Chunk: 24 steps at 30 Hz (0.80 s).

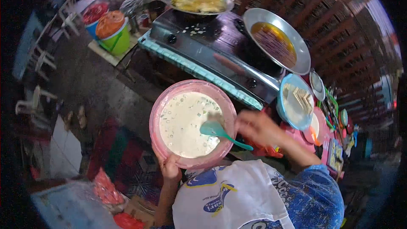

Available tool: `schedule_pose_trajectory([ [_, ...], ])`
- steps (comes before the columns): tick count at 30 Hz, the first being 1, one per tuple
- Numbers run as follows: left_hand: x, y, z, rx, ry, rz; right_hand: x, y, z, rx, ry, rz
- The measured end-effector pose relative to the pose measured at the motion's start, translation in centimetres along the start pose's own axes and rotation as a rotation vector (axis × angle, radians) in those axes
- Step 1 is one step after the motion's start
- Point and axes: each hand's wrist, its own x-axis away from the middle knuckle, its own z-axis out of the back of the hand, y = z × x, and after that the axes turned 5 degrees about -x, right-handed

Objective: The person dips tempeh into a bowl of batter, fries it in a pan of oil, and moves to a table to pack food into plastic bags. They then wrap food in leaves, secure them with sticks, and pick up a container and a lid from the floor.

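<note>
A pink bowl (156,140) holds pale batter with bits of green in it. My left hand (169,167) grips the bowl's lower left rim, thumb on the edge. A green ladle (216,130) rests in the batter, its handle leaning over the right rim. Just right of the bowl and close to the handle is my right hand (258,127), blurred by motion; whether its fingers are apart or closed is unclear. A blue bowl (282,112) with sliced pale pieces stands farther right.
Two pans, one with frying food (199,2) and one with oil (273,40), sit on a black stove (195,51). Covered buckets (114,34) stand at the upper left. A pink tray (324,127) and utensils are at the right.
</note>
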Motion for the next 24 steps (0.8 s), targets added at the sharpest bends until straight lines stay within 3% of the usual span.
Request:
schedule_pose_trajectory([
  [1, -0.5, 0.7, -1.2, -0.033, -0.026, 0.024, 1.0, -3.0, -0.1, 0.214, -0.088, -0.054],
  [2, -0.9, 1.2, -2.1, -0.058, -0.055, 0.041, 2.2, -1.8, -2.0, 0.351, -0.01, 0.007],
  [4, -1.5, 1.8, -4.2, -0.105, -0.183, 0.095, 3.2, -1.2, -3.2, 0.309, -0.051, -0.225],
  [5, -1.5, 1.8, -5.1, -0.137, -0.252, 0.14, 3.7, -1.1, -3.2, 0.312, -0.035, -0.218],
  [8, -2.5, -0.5, -5.8, -0.382, -0.425, -0.068, 4.4, -0.3, -1.8, 0.827, 0.046, -0.23],
  [10, -1.2, 1.6, -9.6, -0.099, -0.404, 0.08, 4.3, 1.0, -0.7, 0.861, 0.132, -0.3],
  [14, 0.2, 1.7, -12.8, -0.093, -0.462, 0.134, 3.6, 3.2, -0.2, 0.763, 0.326, -0.173],
  [15, 0.2, 0.9, -13.2, -0.089, -0.465, 0.114, 3.6, 3.6, -0.3, 0.751, 0.345, -0.058],
  [20, 1.6, -0.5, -15.1, -0.13, -0.434, 0.068, 7.4, 3.8, 3.1, 0.84, 0.14, 0.011],
  [22, 2.7, -0.4, -16.1, -0.12, -0.475, 0.103, 8.4, 4.0, 6.0, 0.834, 0.295, 0.156],
  [24, 4.0, -0.7, -17.1, -0.111, -0.449, 0.11, 7.8, 3.6, 7.7, 0.89, 0.417, 0.098],
])
